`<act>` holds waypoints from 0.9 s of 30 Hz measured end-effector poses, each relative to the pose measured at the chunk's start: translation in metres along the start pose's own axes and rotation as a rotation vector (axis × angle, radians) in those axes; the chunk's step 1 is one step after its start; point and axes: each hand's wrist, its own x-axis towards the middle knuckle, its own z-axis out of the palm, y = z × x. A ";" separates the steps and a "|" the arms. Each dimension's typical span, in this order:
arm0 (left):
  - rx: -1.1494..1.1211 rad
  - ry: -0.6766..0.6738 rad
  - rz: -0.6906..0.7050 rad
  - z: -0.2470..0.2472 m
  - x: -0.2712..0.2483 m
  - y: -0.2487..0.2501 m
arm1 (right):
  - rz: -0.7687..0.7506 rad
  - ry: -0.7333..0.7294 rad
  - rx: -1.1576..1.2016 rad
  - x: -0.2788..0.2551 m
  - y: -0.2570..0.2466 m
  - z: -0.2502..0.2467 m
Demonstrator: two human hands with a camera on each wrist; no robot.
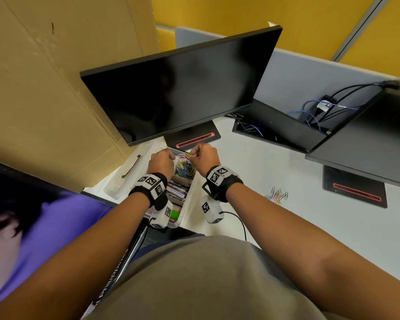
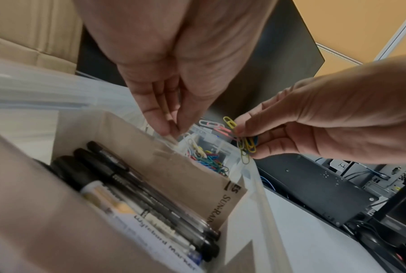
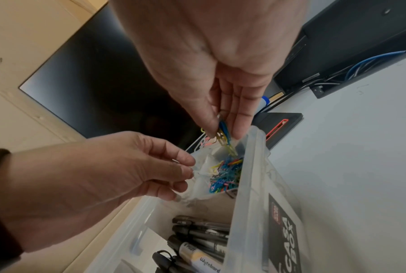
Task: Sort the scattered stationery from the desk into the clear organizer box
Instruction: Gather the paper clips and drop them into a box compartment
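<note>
The clear organizer box (image 1: 191,199) stands on the white desk in front of the monitor. Its far compartment holds a clear plastic bag (image 3: 203,170) full of coloured paper clips (image 3: 227,174). My left hand (image 2: 171,132) pinches the bag's edge between thumb and fingers. Just above the bag, my right hand (image 3: 223,134) pinches a small bunch of paper clips (image 2: 246,146), mostly yellow and blue. Black markers (image 2: 150,203) lie in the nearer compartment. A loose cluster of paper clips (image 1: 277,195) remains on the desk to the right.
The box's clear lid (image 1: 127,174) lies to its left beside a cardboard sheet (image 1: 44,88). A black monitor (image 1: 178,88) stands right behind the box, its base (image 1: 194,137) touching close. A cable tray (image 1: 280,128) and a second monitor base (image 1: 356,190) are at right.
</note>
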 end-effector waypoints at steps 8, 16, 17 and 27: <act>0.054 -0.041 0.076 0.004 -0.002 -0.005 | -0.003 -0.010 -0.293 -0.003 -0.006 0.017; 0.117 -0.064 0.137 0.008 0.003 -0.001 | -0.030 -0.048 -0.346 0.002 -0.010 0.016; 0.120 -0.060 0.145 0.009 0.004 -0.002 | -0.028 -0.055 -0.328 0.002 -0.009 0.015; 0.231 -0.059 0.226 0.016 0.009 -0.001 | -0.031 0.011 -0.059 0.007 0.011 -0.004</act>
